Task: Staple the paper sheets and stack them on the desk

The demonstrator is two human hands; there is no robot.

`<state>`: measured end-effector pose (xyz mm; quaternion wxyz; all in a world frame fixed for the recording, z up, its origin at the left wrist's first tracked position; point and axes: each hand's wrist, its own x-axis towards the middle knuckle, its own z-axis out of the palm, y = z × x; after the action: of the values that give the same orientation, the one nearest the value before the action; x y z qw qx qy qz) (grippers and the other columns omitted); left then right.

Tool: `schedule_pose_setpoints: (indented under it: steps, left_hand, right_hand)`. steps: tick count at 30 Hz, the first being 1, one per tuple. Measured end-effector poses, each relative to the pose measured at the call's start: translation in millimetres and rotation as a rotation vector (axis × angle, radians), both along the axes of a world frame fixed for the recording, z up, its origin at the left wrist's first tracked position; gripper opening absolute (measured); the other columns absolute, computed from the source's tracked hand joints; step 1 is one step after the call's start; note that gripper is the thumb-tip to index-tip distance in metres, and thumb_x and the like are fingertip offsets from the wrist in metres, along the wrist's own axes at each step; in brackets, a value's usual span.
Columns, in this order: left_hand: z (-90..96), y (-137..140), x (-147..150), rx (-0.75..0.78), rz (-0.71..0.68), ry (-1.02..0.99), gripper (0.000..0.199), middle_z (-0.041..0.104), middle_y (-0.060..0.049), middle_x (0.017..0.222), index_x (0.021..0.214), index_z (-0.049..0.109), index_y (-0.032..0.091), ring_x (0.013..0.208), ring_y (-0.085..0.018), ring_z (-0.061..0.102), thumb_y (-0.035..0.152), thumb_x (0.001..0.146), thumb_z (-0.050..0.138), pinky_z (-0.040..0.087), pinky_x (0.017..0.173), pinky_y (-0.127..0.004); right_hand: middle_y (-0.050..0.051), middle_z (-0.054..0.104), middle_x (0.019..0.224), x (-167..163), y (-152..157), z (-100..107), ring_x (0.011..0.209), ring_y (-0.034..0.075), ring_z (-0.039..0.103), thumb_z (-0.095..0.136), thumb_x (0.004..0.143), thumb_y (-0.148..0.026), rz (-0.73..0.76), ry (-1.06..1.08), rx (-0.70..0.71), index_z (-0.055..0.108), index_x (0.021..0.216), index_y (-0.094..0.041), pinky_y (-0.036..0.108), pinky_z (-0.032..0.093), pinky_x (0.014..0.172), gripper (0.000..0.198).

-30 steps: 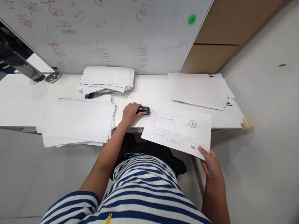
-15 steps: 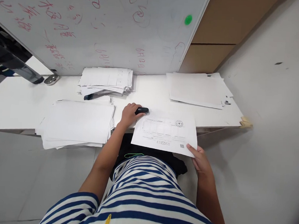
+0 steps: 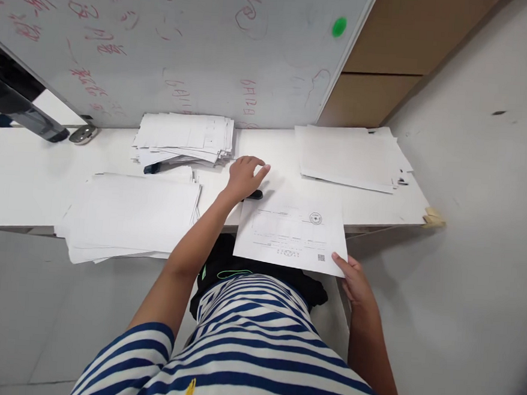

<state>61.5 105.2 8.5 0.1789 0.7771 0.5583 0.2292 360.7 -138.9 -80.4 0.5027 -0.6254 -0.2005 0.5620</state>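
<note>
My right hand (image 3: 353,278) pinches the lower right corner of a printed sheet of paper (image 3: 283,235), thumb on top. The sheet carries a round star stamp, lines of print and a small square code, and its near edge juts past the desk. My left hand (image 3: 247,175) hovers over the desk beyond the sheet's far left corner, thumb and fingers apart, with nothing seen in it. Under that wrist lies what looks like a small black stapler (image 3: 256,194), partly hidden, at the sheet's far left corner.
A loose paper stack (image 3: 131,212) overhangs the desk's front edge at left. Behind it sits another stack (image 3: 184,133); a third stack (image 3: 345,155) lies at right. A computer mouse (image 3: 83,134) rests at far left. A whiteboard (image 3: 201,49) stands behind the desk (image 3: 380,211).
My left hand has let go of the black stapler and moved up and slightly right, its fingers now apart. My right hand keeps hold of the sheet, almost unmoved.
</note>
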Motion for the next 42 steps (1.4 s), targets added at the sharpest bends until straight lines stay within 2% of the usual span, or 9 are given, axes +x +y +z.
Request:
schedule_pose_setpoints:
  steps: [6, 9, 15, 20, 23, 30, 34, 37, 42]
  left_hand:
    - [-24.5, 0.1, 32.6, -0.084, 0.064, 0.308, 0.054, 0.036, -0.013, 0.167, 0.15, 0.048, 0.023, 0.162, -0.038, 0.006, 0.047, 0.102, 0.038, -0.006, 0.127, -0.067]
    - [-33.4, 3.3, 33.2, -0.104, 0.021, 0.315, 0.055, 0.03, -0.012, 0.17, 0.149, 0.049, 0.022, 0.163, -0.038, -0.003, 0.045, 0.099, 0.043, -0.012, 0.125, -0.068]
    - [-36.0, 11.3, 18.9, -0.059, 0.098, -0.01, 0.046, 0.053, -0.017, 0.154, 0.132, 0.06, 0.021, 0.158, -0.039, 0.024, 0.05, 0.097, 0.055, 0.018, 0.126, -0.066]
    - [-27.5, -13.3, -7.5, 0.317, 0.147, -0.543, 0.044, 0.071, -0.009, 0.115, 0.112, 0.064, 0.024, 0.113, -0.02, 0.065, 0.05, 0.108, 0.028, 0.05, 0.102, -0.038]
    - [-24.9, -35.6, -24.3, 0.408, 0.078, -0.379, 0.041, 0.072, -0.008, 0.103, 0.102, 0.066, 0.023, 0.105, -0.021, 0.065, 0.048, 0.107, 0.033, 0.049, 0.098, -0.039]
    - [-34.9, -54.7, -37.1, 0.023, -0.019, 0.28, 0.048, 0.064, -0.014, 0.135, 0.141, 0.057, 0.024, 0.125, -0.034, 0.054, 0.047, 0.099, 0.056, 0.042, 0.104, -0.048]
    - [-36.1, -51.8, -30.0, -0.008, 0.056, 0.36, 0.047, 0.064, -0.014, 0.131, 0.14, 0.057, 0.025, 0.121, -0.036, 0.053, 0.049, 0.1, 0.054, 0.045, 0.096, -0.047]
    - [-35.1, -50.8, -26.2, -0.006, 0.088, 0.393, 0.045, 0.063, -0.014, 0.129, 0.138, 0.057, 0.026, 0.119, -0.035, 0.053, 0.05, 0.1, 0.053, 0.045, 0.094, -0.047]
    - [-34.8, -52.1, -25.0, -0.005, 0.108, 0.407, 0.045, 0.062, -0.015, 0.129, 0.137, 0.056, 0.026, 0.12, -0.035, 0.052, 0.051, 0.101, 0.052, 0.044, 0.095, -0.046]
  right_hand:
    - [0.008, 0.082, 0.099, -1.5, 0.3, 0.7, 0.096, 0.032, 0.078, 0.097, 0.056, -0.055, -0.02, -0.012, -0.041, 0.081, 0.095, -0.019, 0.043, 0.064, 0.092, 0.055]
    - [0.008, 0.082, 0.1, -1.7, 2.1, -0.5, 0.097, 0.032, 0.078, 0.096, 0.058, -0.055, -0.013, -0.019, -0.044, 0.081, 0.097, -0.019, 0.043, 0.064, 0.091, 0.055]
    - [0.007, 0.082, 0.097, -2.9, 7.5, 1.7, 0.093, 0.03, 0.079, 0.093, 0.063, -0.055, 0.031, -0.091, -0.05, 0.081, 0.099, -0.02, 0.04, 0.065, 0.088, 0.052]
    - [0.006, 0.082, 0.094, -8.4, 11.3, -2.4, 0.093, 0.028, 0.079, 0.093, 0.065, -0.049, -0.005, -0.13, -0.086, 0.08, 0.097, -0.02, 0.037, 0.065, 0.085, 0.045]
    - [0.006, 0.082, 0.096, -9.2, 12.9, -7.3, 0.093, 0.027, 0.078, 0.093, 0.064, -0.049, -0.055, -0.156, -0.053, 0.08, 0.097, -0.02, 0.036, 0.064, 0.086, 0.046]
    - [0.008, 0.081, 0.096, 14.7, 2.3, 7.7, 0.092, 0.028, 0.077, 0.093, 0.064, -0.053, -0.031, -0.098, 0.087, 0.079, 0.102, -0.019, 0.041, 0.062, 0.088, 0.053]
    - [0.006, 0.078, 0.085, 43.6, -7.3, 20.3, 0.074, 0.021, 0.071, 0.095, 0.06, -0.049, -0.104, -0.162, 0.07, 0.079, 0.091, -0.02, 0.031, 0.06, 0.062, 0.045]
    - [0.004, 0.073, 0.076, 58.9, -12.4, 23.7, 0.056, 0.01, 0.055, 0.097, 0.053, -0.04, -0.228, -0.19, -0.004, 0.075, 0.076, -0.018, 0.018, 0.041, 0.038, 0.039]
    - [0.002, 0.068, 0.075, 58.4, -20.3, 29.1, 0.05, 0.004, 0.04, 0.094, 0.054, -0.031, -0.257, -0.081, 0.021, 0.072, 0.075, -0.015, 0.014, 0.027, 0.033, 0.034]
